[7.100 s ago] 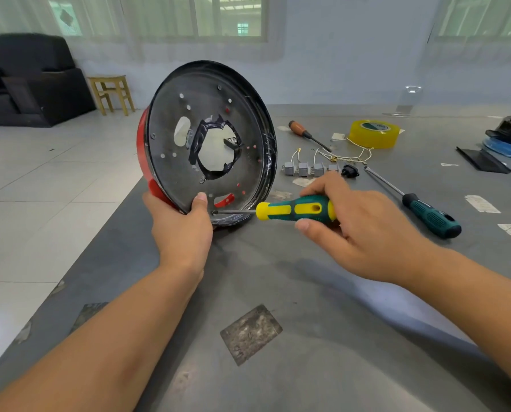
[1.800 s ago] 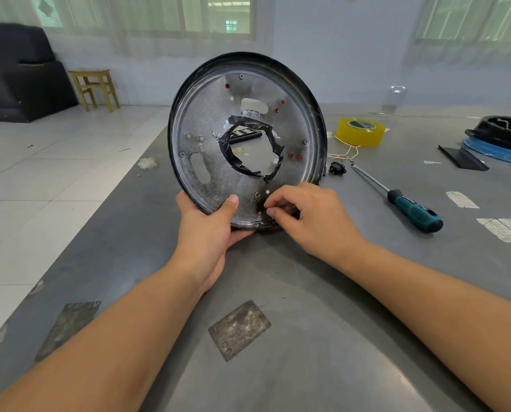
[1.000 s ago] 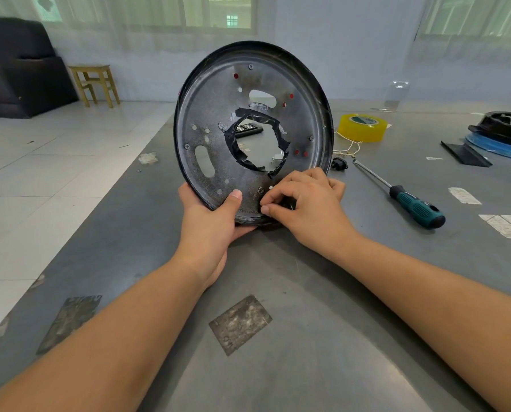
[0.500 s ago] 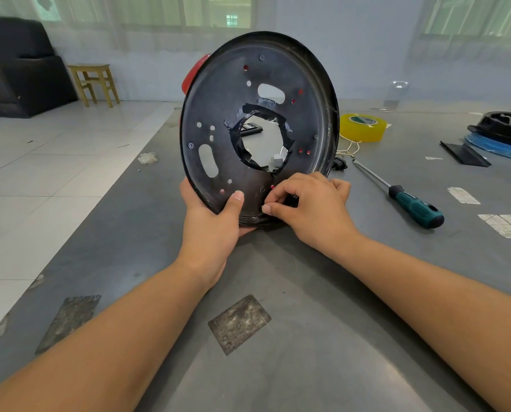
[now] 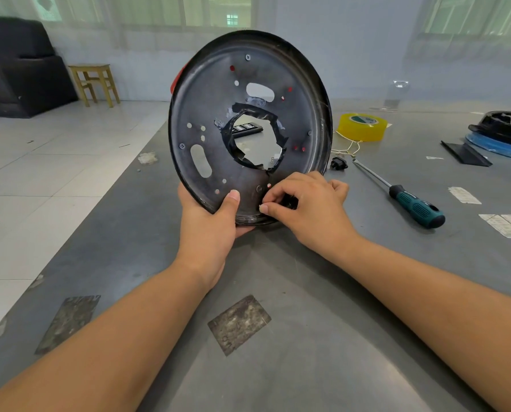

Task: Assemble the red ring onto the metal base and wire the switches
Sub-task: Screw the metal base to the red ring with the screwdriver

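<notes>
The round metal base (image 5: 218, 93) stands on its edge on the grey table (image 5: 307, 337), its flat perforated face towards me. A sliver of the red ring (image 5: 177, 78) shows behind its upper left rim, and red shows through several small holes. My left hand (image 5: 209, 224) grips the lower rim from below, thumb pressed on the face. My right hand (image 5: 310, 209) is at the lower right of the rim, where its thumb and fingers pinch a small dark part (image 5: 290, 202). Black tape lines the ragged centre hole.
A teal-handled screwdriver (image 5: 414, 205) lies to the right. Behind it are a yellow tape roll (image 5: 362, 127), thin wires (image 5: 349, 147) and a small black plug (image 5: 338, 164). A black and blue round unit (image 5: 506, 135) and a black strip (image 5: 465, 153) sit far right.
The yellow-green screwdriver has left my right hand, which now pinches at the lower rim. The base has turned to face me and tilted slightly over the last second.
</notes>
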Tool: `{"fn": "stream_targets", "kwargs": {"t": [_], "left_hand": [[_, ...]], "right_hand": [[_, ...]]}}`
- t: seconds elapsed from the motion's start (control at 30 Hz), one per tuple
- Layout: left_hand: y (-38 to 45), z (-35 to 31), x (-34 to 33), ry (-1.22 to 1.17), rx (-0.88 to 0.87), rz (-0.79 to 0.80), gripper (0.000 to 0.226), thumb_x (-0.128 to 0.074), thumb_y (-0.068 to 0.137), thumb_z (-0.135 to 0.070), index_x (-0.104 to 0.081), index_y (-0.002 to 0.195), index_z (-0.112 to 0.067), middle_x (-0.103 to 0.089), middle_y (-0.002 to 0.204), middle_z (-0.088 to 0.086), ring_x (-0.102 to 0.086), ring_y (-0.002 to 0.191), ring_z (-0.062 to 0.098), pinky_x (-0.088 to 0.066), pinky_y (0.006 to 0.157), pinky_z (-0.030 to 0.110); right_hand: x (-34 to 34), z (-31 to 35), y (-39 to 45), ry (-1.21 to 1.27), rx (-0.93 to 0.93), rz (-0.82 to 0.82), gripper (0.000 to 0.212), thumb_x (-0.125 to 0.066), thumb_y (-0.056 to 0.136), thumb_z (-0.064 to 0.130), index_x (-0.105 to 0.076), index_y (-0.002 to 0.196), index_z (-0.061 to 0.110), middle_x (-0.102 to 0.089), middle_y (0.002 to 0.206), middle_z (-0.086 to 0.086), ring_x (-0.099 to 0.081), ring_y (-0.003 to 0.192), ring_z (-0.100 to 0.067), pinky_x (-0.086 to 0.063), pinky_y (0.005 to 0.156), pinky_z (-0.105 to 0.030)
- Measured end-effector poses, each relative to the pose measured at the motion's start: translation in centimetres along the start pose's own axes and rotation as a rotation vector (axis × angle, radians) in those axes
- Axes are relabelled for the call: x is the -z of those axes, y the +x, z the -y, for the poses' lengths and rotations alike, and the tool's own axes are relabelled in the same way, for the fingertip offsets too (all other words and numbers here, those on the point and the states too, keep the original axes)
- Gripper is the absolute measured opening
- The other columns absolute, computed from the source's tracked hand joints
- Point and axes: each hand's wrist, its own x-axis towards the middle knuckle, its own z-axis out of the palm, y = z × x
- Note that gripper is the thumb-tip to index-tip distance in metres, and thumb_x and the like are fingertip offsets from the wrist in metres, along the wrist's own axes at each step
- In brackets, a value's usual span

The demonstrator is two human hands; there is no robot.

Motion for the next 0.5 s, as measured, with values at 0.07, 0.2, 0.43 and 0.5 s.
{"fn": "stream_targets", "kwargs": {"t": [0.07, 0.2, 0.43, 0.5], "left_hand": [[0.08, -0.01, -0.02, -0.008, 0.005, -0.007, 0.051, -0.064, 0.101, -0.003, -0.042, 0.142, -0.023, -0.068, 0.131, 0.005, -0.076, 0.108, 0.026, -0.066, 0.073, 0.049], [0.11, -0.10, -0.10, -0.014, 0.016, -0.023, 0.050, -0.064, 0.101, -0.002, -0.041, 0.141, -0.024, -0.068, 0.131, 0.005, -0.075, 0.109, 0.026, -0.066, 0.071, 0.046], [-0.01, -0.31, -0.24, -0.023, 0.022, -0.043, 0.047, -0.064, 0.101, -0.001, -0.043, 0.135, -0.026, -0.068, 0.127, 0.001, -0.076, 0.105, 0.020, -0.065, 0.067, 0.040], [-0.03, -0.35, -0.27, -0.022, 0.024, -0.045, 0.045, -0.064, 0.101, -0.001, -0.043, 0.132, -0.027, -0.069, 0.125, 0.000, -0.077, 0.100, 0.016, -0.065, 0.066, 0.038]], "right_hand": [[-0.03, 0.03, 0.01, 0.009, 0.002, 0.008, 0.012, -0.073, 0.084, 0.056, -0.070, 0.083, 0.045, -0.063, 0.090, 0.024, -0.045, 0.099, 0.001, -0.014, 0.076, -0.034], [0.01, -0.03, -0.07, 0.017, 0.004, 0.033, 0.008, -0.071, 0.087, 0.054, -0.071, 0.087, 0.046, -0.064, 0.095, 0.024, -0.046, 0.104, -0.001, -0.014, 0.076, -0.035], [0.07, -0.11, -0.24, 0.023, 0.013, 0.030, 0.004, -0.070, 0.091, 0.048, -0.073, 0.092, 0.045, -0.066, 0.100, 0.025, -0.046, 0.109, -0.001, -0.017, 0.081, -0.034], [0.11, -0.04, -0.23, 0.024, 0.005, 0.031, 0.004, -0.071, 0.090, 0.046, -0.074, 0.092, 0.043, -0.066, 0.100, 0.023, -0.046, 0.109, -0.001, -0.019, 0.083, -0.035]]}}
